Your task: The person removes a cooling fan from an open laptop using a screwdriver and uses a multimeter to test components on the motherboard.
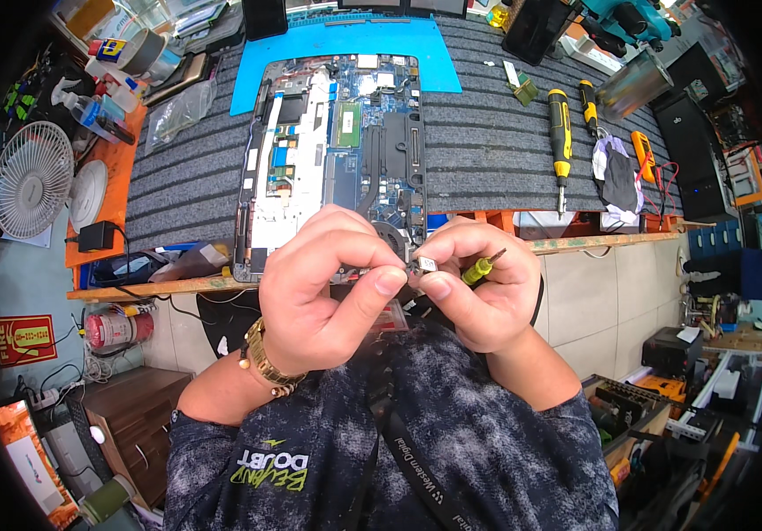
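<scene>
Close in front of my chest, my two hands meet around a small silver-and-black part (427,264), whose exact kind is too small to tell. My left hand (328,292) is closed, thumb and index pinching at the part's dark left end. My right hand (496,288) grips its silver side between thumb and index finger. A small yellow-green screwdriver (480,269) is also tucked in the right fingers, its dark tip pointing up and right. Beyond the hands lies an opened laptop base (346,168) with bare boards, a green memory module (347,124) and a fan (390,237) partly hidden.
The laptop rests on a grey ribbed mat (478,150) and partly on a blue mat (434,57). To the right lie a yellow-black screwdriver (560,142), a cloth (615,177) and an orange multimeter (643,156). A white fan (32,181) and spray bottle (89,113) stand left.
</scene>
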{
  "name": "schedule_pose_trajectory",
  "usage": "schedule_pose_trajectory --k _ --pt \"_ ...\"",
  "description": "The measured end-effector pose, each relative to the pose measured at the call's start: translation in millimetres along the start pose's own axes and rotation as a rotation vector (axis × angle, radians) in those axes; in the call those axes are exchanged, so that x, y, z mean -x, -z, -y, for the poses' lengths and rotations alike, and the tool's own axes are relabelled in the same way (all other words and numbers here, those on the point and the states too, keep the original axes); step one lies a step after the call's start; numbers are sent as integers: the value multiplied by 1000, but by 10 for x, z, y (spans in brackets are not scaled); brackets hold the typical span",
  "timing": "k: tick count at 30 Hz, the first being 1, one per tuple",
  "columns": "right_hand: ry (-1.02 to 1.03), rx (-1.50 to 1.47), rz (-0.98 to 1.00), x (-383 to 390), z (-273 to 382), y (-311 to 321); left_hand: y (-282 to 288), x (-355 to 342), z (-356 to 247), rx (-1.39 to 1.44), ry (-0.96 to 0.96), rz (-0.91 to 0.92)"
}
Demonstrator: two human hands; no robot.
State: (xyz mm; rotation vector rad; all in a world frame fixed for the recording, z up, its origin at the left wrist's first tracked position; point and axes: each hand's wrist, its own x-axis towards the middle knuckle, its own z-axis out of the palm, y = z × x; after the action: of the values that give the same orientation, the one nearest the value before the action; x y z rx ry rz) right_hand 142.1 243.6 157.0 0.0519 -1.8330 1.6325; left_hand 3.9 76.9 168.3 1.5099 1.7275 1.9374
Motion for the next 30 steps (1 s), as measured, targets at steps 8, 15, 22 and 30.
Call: schedule_pose_trajectory --k 8,15,22,30 --pt "-61 -56 -16 25 -11 -36 1 4 -19 37 45 0" --pt "-47 -65 -1 13 -4 -32 -10 10 -16 57 63 -5" --pt "-54 -73 18 4 14 -35 -10 19 9 92 83 5" --pt "-236 -257 4 36 91 -63 -10 22 -4 106 115 12"
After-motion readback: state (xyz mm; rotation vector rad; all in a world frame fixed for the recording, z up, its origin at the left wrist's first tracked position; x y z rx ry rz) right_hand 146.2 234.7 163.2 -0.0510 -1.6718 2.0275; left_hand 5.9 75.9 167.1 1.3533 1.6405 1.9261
